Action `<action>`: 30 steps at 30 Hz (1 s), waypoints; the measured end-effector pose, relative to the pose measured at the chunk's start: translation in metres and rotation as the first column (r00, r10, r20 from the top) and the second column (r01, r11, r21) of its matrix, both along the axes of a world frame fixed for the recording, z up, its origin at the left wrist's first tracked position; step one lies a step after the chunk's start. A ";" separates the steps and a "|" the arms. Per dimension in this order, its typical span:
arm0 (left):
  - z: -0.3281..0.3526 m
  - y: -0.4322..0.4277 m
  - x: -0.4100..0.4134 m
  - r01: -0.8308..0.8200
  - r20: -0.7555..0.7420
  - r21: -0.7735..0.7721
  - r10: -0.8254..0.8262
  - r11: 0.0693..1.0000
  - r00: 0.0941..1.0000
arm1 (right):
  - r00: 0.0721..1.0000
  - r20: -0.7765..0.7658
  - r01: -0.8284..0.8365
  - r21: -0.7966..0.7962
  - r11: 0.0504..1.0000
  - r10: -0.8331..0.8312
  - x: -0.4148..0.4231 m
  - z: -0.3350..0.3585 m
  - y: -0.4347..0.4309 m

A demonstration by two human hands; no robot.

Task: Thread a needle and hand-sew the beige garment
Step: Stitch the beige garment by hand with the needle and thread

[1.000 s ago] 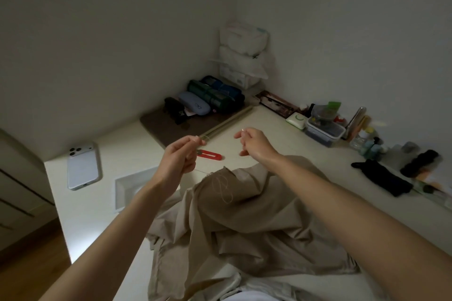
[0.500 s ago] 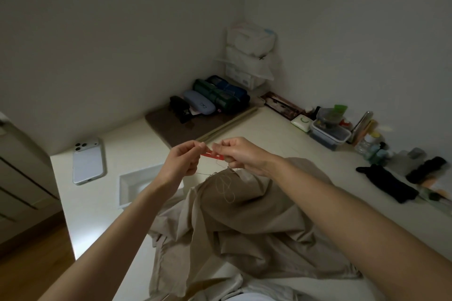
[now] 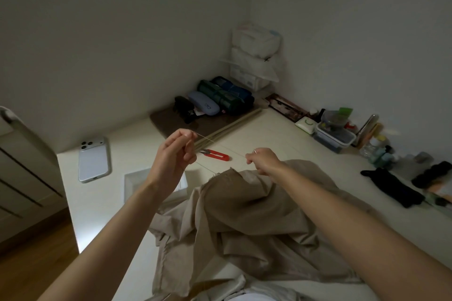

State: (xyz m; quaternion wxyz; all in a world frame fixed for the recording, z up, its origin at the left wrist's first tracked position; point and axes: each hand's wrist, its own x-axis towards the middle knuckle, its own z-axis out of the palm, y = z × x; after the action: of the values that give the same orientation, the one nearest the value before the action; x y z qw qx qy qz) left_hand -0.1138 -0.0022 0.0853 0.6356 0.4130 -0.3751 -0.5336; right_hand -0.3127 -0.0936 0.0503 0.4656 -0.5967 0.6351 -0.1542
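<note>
1. Thread (image 3: 212,141): a pale strand pulled taut in the air above the table (image 3: 281,134), running from the left fingertips down-right to the right fingertips.
2. Needle (image 3: 255,151): only a small metallic tip showed, sticking up just above the right knuckles. Eye too small to tell whether it was threaded.
3. Left hand (image 3: 175,154): raised, fingers curled, thumb and forefinger pinching the thread end at the top of the hand.
4. Right hand (image 3: 263,160): lower than the left and well apart from it, fingers curled in tight, gripping the needle. The hand hovered just over the garment's raised edge.
5. Beige garment (image 3: 256,215): crumpled heap on the table between the forearms, spilling toward the near edge. A second, slack strand ran from below the left hand to its top fold.
6. Red snips (image 3: 217,154): flat on the table, under the taut thread, between the hands.
7. White tray (image 3: 132,183): on the table beneath the left wrist, partly covered by it.
8. Phone (image 3: 94,159): face down near the table's left edge.
9. Back corner: brown mat (image 3: 168,120) carrying a glasses case (image 3: 204,106) and rolled dark bundles (image 3: 227,95); pale rods (image 3: 230,126) beside it.
10. Right wall: clear container (image 3: 335,138), small bottles, black cloth (image 3: 391,187).
</note>
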 end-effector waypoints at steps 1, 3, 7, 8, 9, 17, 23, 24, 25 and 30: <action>0.002 0.002 0.001 -0.003 0.043 -0.006 0.003 1.000 0.999 | 1.000 -0.016 -0.005 -0.013 1.000 0.005 -0.002 -0.002 -0.001; 0.003 0.004 0.002 -0.052 0.231 -0.005 0.052 0.999 0.971 | 0.999 -0.034 -0.004 -0.029 1.000 0.003 -0.005 -0.004 -0.003; -0.013 0.004 0.004 -0.195 0.752 -0.047 0.163 0.980 0.638 | 0.998 -0.065 0.011 -0.041 0.999 -0.014 -0.009 -0.006 -0.009; -0.020 0.004 0.006 -0.213 0.850 -0.042 0.147 0.976 0.507 | 0.998 -0.059 0.021 -0.041 0.999 -0.023 -0.010 -0.006 -0.010; -0.026 0.004 0.010 -0.223 0.921 -0.034 0.117 0.974 0.372 | 0.998 -0.048 0.030 -0.039 0.999 -0.032 -0.010 -0.007 -0.010; -0.039 0.012 0.026 -0.144 0.954 0.271 -0.245 0.952 0.175 | 0.997 -0.037 0.069 -0.097 0.993 -0.073 -0.013 -0.010 -0.016; -0.022 0.009 0.021 -0.061 0.722 0.380 -0.255 0.923 0.644 | 0.956 0.036 -0.284 -0.137 0.949 0.291 0.007 0.004 0.001; -0.020 0.009 0.019 -0.048 0.687 0.385 -0.251 0.922 0.682 | 0.934 0.075 -0.338 -0.128 0.933 0.348 0.012 0.007 0.005; -0.019 0.009 0.017 -0.037 0.661 0.384 -0.247 0.923 0.709 | 0.911 0.099 -0.388 -0.121 0.913 0.400 0.016 0.010 0.008; -0.018 0.010 0.013 0.009 0.608 0.340 -0.227 0.940 0.761 | 0.797 -0.002 -0.601 -0.098 0.793 0.604 0.030 0.010 0.015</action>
State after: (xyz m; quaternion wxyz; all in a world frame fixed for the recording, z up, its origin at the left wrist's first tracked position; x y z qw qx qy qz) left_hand -0.1006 0.0080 0.0674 0.3599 0.6412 -0.5034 -0.4538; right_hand -0.2831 -0.0782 0.0606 0.4712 -0.7866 0.3975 -0.0361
